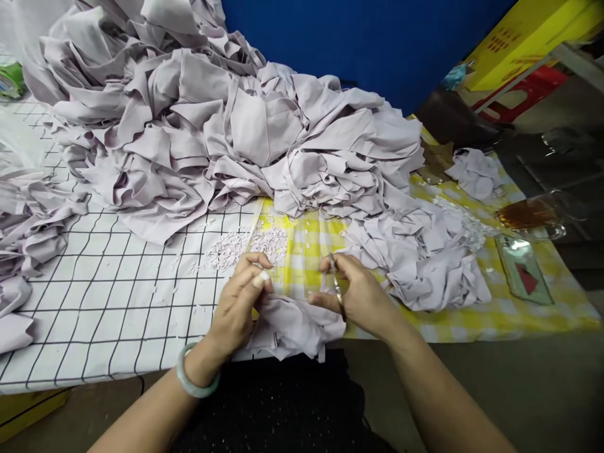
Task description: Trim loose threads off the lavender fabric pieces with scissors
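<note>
While right hand (364, 294) holds scissors (337, 288) | fabric piece (299, 327): pale lilac, crumpled

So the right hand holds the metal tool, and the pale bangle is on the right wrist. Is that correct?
Not quite: the head view shows the pale bangle on the left wrist. The right hand does hold the metal tool.

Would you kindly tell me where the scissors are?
In the head view, the scissors are in the right hand, right of centre, near the cloth by the left hand.
</note>
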Available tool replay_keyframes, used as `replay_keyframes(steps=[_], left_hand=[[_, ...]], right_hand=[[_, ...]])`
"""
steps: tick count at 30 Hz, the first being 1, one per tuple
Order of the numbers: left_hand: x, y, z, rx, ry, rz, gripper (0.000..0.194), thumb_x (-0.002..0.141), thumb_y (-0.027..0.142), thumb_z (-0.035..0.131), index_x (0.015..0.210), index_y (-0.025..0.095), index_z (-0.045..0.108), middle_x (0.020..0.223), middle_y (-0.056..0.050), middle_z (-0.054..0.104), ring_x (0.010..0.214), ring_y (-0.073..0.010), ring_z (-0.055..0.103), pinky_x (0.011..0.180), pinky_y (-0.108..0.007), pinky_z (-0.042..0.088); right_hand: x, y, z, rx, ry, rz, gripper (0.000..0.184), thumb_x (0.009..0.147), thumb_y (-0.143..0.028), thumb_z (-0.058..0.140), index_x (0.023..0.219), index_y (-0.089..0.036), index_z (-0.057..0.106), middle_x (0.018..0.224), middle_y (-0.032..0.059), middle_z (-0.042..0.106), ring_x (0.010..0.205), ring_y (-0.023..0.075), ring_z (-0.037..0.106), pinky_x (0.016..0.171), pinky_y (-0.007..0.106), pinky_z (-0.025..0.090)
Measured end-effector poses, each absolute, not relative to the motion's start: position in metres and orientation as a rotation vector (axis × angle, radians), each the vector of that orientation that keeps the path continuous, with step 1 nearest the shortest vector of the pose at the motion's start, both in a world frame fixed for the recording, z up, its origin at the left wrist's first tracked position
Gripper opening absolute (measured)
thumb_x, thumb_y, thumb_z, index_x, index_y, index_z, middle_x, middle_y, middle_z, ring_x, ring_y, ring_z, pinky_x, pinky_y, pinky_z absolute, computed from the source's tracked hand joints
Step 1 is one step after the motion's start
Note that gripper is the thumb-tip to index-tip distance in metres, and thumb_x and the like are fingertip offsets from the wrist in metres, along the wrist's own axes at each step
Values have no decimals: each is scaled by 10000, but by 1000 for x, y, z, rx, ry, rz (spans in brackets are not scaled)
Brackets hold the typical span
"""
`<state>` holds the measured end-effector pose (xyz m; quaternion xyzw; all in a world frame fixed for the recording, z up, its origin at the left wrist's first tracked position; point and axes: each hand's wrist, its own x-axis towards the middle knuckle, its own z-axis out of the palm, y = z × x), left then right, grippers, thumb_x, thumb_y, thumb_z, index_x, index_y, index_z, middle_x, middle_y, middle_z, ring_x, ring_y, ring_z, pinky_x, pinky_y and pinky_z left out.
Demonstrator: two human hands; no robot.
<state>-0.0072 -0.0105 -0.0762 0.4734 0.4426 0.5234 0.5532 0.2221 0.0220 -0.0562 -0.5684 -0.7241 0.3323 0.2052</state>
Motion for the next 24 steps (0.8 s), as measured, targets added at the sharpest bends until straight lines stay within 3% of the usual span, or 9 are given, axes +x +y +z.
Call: replay_keyframes(steps=[3,5,7,11,15,17,19,22,24], left_hand=[[-27,-17,-62,935,897,1331,267,976,251,523,765,156,655,1018,-68,511,778,-140,513,682,-257,464],[-39,-25,-54,872,830,1346,263,962,236,528,750,148,655,987,-63,524,777,-139,557,733,-270,501],[-44,-35,-48,887,818,1358,272,979,233,500,778,156,665,988,-64,546,833,-157,602,807,-291,528],[-30,-49,-52,1351,961,1254,230,1006,227,509,1144,230,692,1215,-86,561,1156,-218,572,1025,-346,499],[-4,-43,-78,1918,1001,927,785,912,231,673,1587,254,273,1466,-182,435,1376,-344,443,1142,-545,427],[3,-38,-86,1994,1045,881,790,947,171,580,1616,261,169,1455,-202,444,1343,-341,492,1100,-581,464],[5,-39,-85,1996,1068,837,787,951,114,529,1621,292,155,1458,-187,467,1332,-321,523,1098,-573,476],[10,-42,-65,1965,953,763,957,860,87,650,1629,319,130,1556,-156,426,1416,-325,469,1154,-527,450],[19,-31,-41,1946,844,796,921,837,69,657,1611,305,217,1548,-138,464,1406,-313,489,1156,-500,459]], right_hand=[[228,-3,-55,-1364,-2164,987,473,712,-427,848,1037,-208,584,1069,101,655,1014,283,597,844,384,508],[224,-21,-59,-1276,-2231,1042,215,759,-194,745,896,-213,581,890,51,645,894,243,582,763,344,487],[219,-32,-59,-1275,-2129,1099,171,750,-80,636,763,-213,529,749,12,577,761,194,543,678,301,445],[212,-31,-43,-1177,-1658,1357,132,833,-184,621,801,-220,498,773,-11,538,696,142,530,636,263,438],[205,-25,-45,-1067,-1714,1374,198,783,-192,665,883,-234,500,935,17,589,855,176,578,770,301,487],[202,-26,-58,-1176,-1822,1215,218,707,-122,636,846,-228,506,942,28,587,904,204,569,823,333,479],[201,-28,-68,-1279,-1776,1159,184,689,-105,593,787,-222,492,825,8,554,807,191,552,753,316,474],[202,-29,-61,-1214,-1470,1341,169,770,-184,636,853,-220,494,779,-21,536,696,146,537,636,253,465],[205,-25,-44,-1085,-1284,1421,206,827,-260,680,902,-225,492,787,-28,547,663,126,535,603,229,459]])
